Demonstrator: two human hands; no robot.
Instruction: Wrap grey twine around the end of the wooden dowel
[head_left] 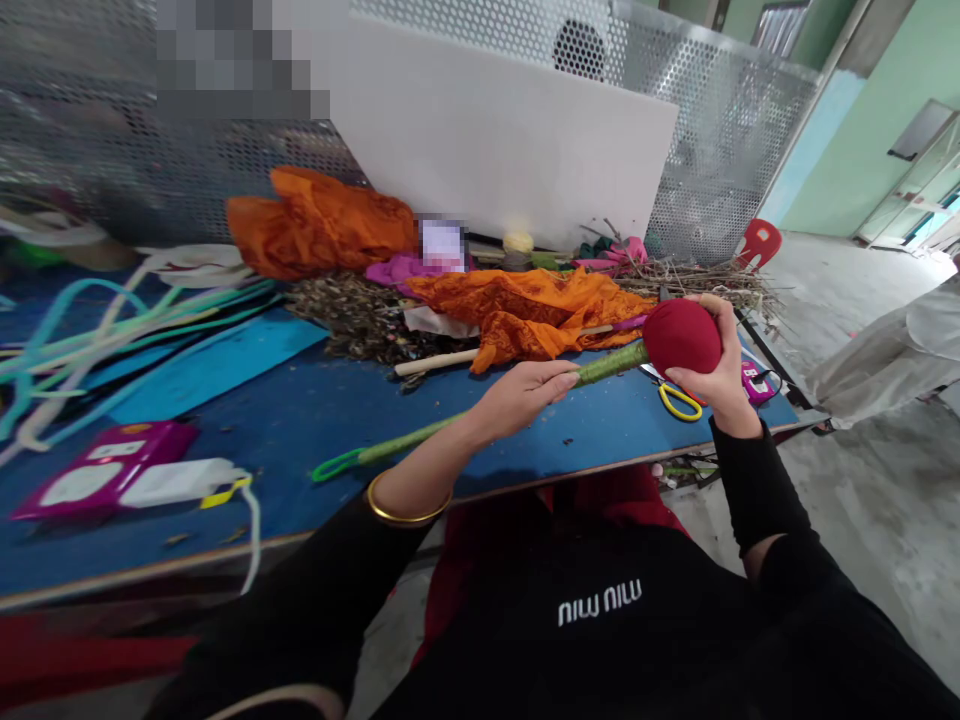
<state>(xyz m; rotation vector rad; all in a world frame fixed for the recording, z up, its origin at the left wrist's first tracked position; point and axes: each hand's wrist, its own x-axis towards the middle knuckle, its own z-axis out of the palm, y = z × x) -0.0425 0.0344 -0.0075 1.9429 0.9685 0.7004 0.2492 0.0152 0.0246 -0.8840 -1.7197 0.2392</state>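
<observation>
Right hand (724,372): closed round the side of the ball, thumb below, fingers above.
Left hand (529,393): clamped on the stick, fingertips just short of its thicker green wrapping; the two hands are apart, joined only by the piece between them.
Red ball (681,335): cloth-covered, smooth, at the upper end of the stick, held above the table's near edge.
Green stick (613,364): wrapped, aslant; it passes behind the left wrist and appears to run on to a green loop (335,466) at the table.
Handling note: a steady left grip near the wrapping should keep the stick from twisting; light, even pressure on the ball should spare the cloth from creasing. The joint between ball and stick deserves the closest watch.
Scissors (681,403): yellow-handled, just below the ball.
Orange cloth (529,300): crumpled, beyond the stick, partly over a bare wooden stick (431,363).
Dry leaves (349,318): heaped, left of the cloth.
Purple box (161,448): near left, white cord beside it.
Table (292,410): blue top.
White board (517,140): propped behind.
</observation>
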